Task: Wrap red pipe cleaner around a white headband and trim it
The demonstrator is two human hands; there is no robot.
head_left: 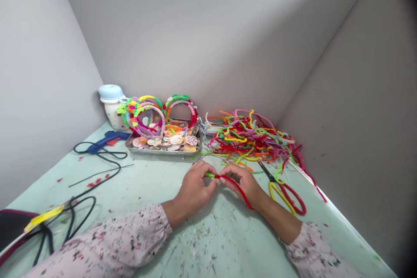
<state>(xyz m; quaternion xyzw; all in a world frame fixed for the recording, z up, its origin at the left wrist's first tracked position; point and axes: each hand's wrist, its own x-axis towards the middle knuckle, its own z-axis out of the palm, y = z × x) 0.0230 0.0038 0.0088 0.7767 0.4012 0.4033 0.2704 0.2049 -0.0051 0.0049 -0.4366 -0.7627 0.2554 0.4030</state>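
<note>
Above the middle of the table, my left hand (pixel 197 186) and my right hand (pixel 243 182) meet at the fingertips. A short green length of pipe cleaner (pixel 209 174) shows between the thumb and fingers of my left hand. My right hand pinches a red pipe cleaner (pixel 239 190), whose long end trails over that hand towards the wrist. Red and green meet between the two hands; how they are joined is too small to make out. Scissors (pixel 282 192) with yellow and red handles lie beside my right forearm.
A metal tray (pixel 156 152) of seashells (pixel 176 139) carries several colourful fuzzy headbands (pixel 149 117). Right of it lies a tangled heap of pipe cleaners (pixel 250 137). A blue glue gun (pixel 106 140), its black cord (pixel 114 173) and a white jar (pixel 114 110) with a blue lid stand left.
</note>
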